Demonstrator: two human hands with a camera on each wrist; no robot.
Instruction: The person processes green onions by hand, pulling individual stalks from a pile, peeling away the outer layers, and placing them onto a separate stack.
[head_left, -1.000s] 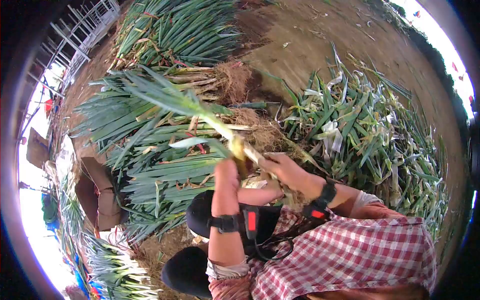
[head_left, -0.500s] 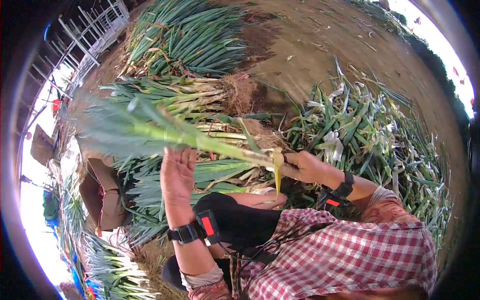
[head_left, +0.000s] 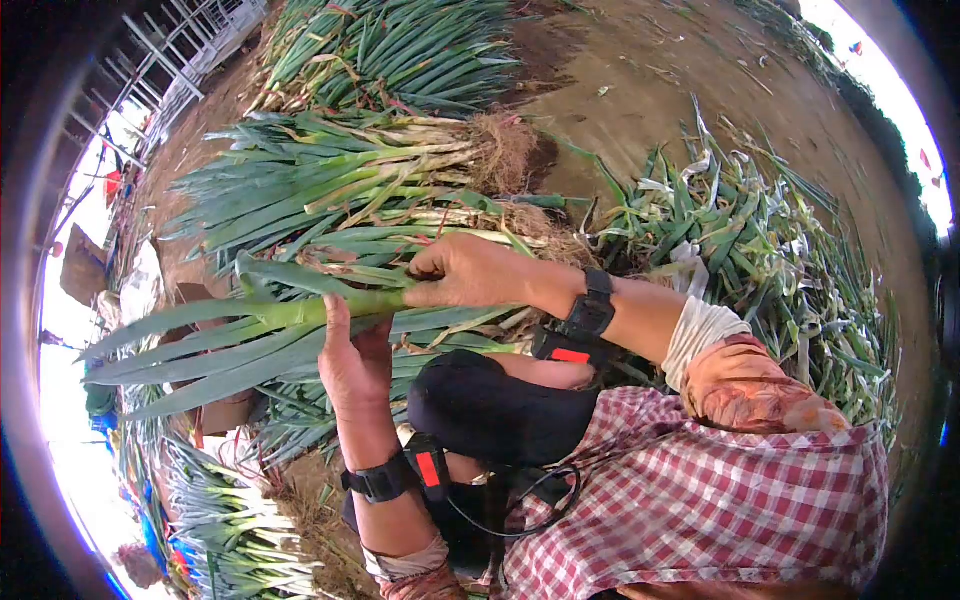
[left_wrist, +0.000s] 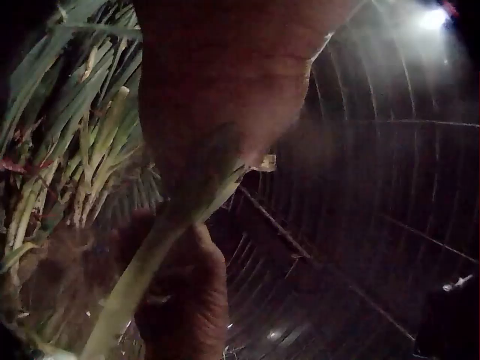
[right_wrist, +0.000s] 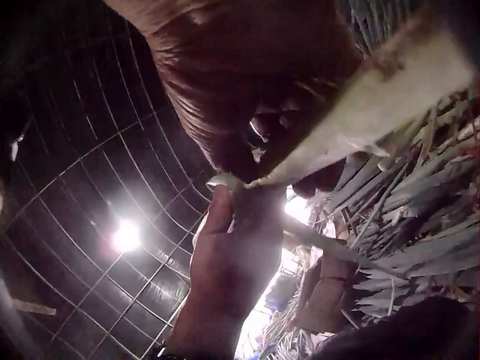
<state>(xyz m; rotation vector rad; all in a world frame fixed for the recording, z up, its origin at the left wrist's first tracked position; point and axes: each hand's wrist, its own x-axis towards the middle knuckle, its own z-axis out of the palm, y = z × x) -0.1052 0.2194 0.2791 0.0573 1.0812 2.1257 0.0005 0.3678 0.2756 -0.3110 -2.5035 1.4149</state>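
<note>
Leek point(head_left: 290, 313) swung crosswise (leaves leftward); both hands point(head_left: 475, 272) grip it.

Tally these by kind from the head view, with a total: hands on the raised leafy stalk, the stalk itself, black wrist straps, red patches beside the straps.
Hands: 2 (left hand, right hand)
Leafy stalk: 1
Black straps: 2 (left strap, right strap)
Red patches: 2 (left patch, right patch)
Total: 7

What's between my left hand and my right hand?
A short stretch of green stalk lies between the left hand and the right hand, as the head view shows.
</note>
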